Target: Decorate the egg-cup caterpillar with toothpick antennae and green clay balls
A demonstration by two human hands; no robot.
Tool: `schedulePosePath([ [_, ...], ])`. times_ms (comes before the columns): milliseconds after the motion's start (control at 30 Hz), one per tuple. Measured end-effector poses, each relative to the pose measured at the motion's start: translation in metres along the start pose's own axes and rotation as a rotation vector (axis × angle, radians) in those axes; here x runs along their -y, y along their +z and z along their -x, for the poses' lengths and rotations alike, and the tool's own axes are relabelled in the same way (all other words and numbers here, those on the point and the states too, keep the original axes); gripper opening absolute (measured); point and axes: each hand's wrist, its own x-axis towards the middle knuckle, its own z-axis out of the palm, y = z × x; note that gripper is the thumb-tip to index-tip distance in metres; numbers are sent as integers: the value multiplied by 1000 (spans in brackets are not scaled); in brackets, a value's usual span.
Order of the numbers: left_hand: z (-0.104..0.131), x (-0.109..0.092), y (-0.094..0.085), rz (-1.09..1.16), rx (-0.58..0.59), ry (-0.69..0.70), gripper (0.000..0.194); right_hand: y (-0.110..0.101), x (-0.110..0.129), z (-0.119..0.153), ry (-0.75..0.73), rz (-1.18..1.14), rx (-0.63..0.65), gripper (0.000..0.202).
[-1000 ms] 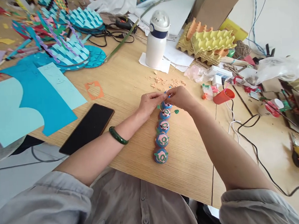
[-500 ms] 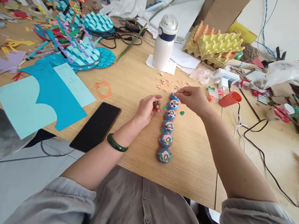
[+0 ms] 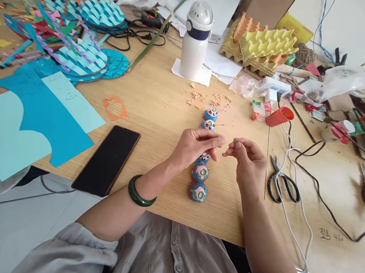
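Note:
A row of blue painted balls (image 3: pixel 200 173) with pink and green clay decoration runs up the table in front of me. Thin wires stick out from the farther painted balls (image 3: pixel 209 125). My left hand (image 3: pixel 198 146) hovers over the middle of the row and hides part of it; its thumb and fingers pinch a bit of green clay that barely shows. Just right of the row, my right hand (image 3: pixel 249 159) is closed in a pinch on a tiny green clay piece (image 3: pixel 235 142). The two sets of fingertips face each other, a small gap apart.
A black phone (image 3: pixel 106 161) lies left, near blue paper sheets (image 3: pixel 60 130). A white bottle (image 3: pixel 194 46) stands behind orange shavings (image 3: pixel 217 99). Scissors (image 3: pixel 283 182), a red cup (image 3: pixel 279 116) and cables (image 3: pixel 318 186) lie right. Egg trays (image 3: pixel 266 46) are at the back.
My right hand has left the far end of the row and come nearer to me. My left hand has moved right, over the row, toward it. The scissors are now uncovered.

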Motion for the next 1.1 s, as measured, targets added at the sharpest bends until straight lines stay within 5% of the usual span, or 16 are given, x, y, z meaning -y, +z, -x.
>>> schedulePosePath([
  [167, 9, 5, -1, -99, 69, -87, 27, 3, -5, 16, -164, 27, 65, 7],
  [500, 13, 4, -5, -99, 148, -182, 26, 7, 3, 29, -279, 175, 117, 20],
  [767, 13, 2, -6, 22, 203, -275, 31, 1, 2, 29, -338, 264, 285, 30],
  [1000, 12, -2, -2, 168, 234, -337, 45, 4, 1, 28, -294, 251, 173, 18],
  [1100, 11, -3, -3, 239, 265, -355, 35, 5, 0, 26, -295, 242, 112, 20],
])
